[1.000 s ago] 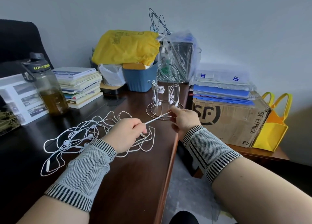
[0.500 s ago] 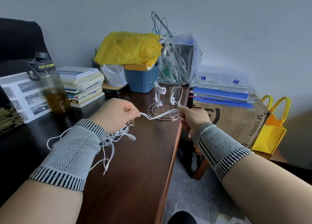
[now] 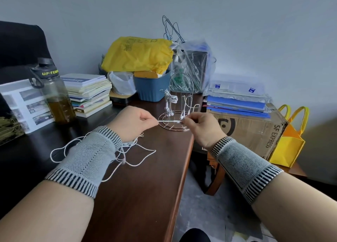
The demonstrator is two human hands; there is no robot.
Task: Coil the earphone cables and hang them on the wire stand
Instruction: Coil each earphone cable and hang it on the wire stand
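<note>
A white earphone cable (image 3: 140, 153) hangs in loose loops under my left hand (image 3: 133, 125) and trails over the dark wooden desk (image 3: 138, 196). A short stretch of it runs taut between my left hand and my right hand (image 3: 200, 127); both pinch it just in front of the wire stand (image 3: 177, 105). The stand is a thin metal frame on a round base near the desk's right edge. Two coiled white earphone sets (image 3: 170, 100) hang on it, one on the left hook and one on the right.
A water bottle (image 3: 54, 94) and a stack of books (image 3: 89, 93) stand at the left. A blue bin (image 3: 151, 87) under a yellow bag (image 3: 138, 55) sits behind the stand. A cardboard box (image 3: 255, 130) topped with folders is beyond the desk's right edge.
My left hand lifted the cable off the desk and moved right toward the stand. The hands came closer together, so the stretch between them is shorter and taut. The loose loops gathered under my left wrist.
</note>
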